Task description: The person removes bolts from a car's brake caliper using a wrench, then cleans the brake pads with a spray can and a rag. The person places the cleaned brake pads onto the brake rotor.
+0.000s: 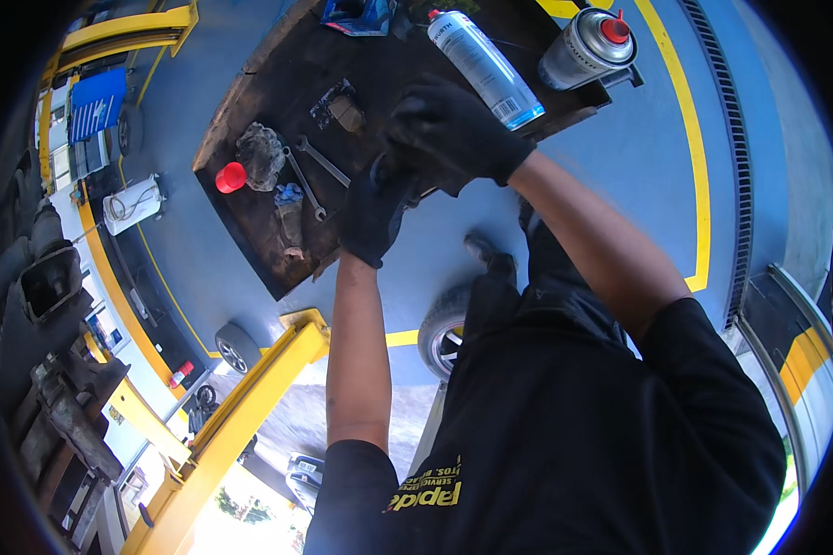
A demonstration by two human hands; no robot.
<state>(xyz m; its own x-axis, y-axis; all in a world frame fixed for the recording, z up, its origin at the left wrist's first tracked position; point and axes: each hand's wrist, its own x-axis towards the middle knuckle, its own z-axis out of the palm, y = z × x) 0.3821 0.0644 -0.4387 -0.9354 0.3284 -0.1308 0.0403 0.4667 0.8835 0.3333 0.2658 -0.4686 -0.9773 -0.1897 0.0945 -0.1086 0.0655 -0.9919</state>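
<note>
Both my hands wear black gloves and meet over the near edge of a dark metal tray [227, 227]. My left hand [376, 215] is closed, with its fingers curled upward. My right hand [455, 129] bends over it from the right, fingers drawn in. Whatever they grip is dark and hidden between the gloves. Just left of my left hand lie two combination wrenches [304, 183]. A small brown block [346, 114] rests beyond them. The blue-and-white spray can [483, 67] lies on its side behind my right hand.
A second spray can [583, 51] with a red nozzle stands at the tray's far right. On the left are a red cap [231, 178] and a crumpled greyish clump [261, 155]. A blue box [359, 15] sits at the far edge. A yellow lift arm [250, 398] crosses lower left.
</note>
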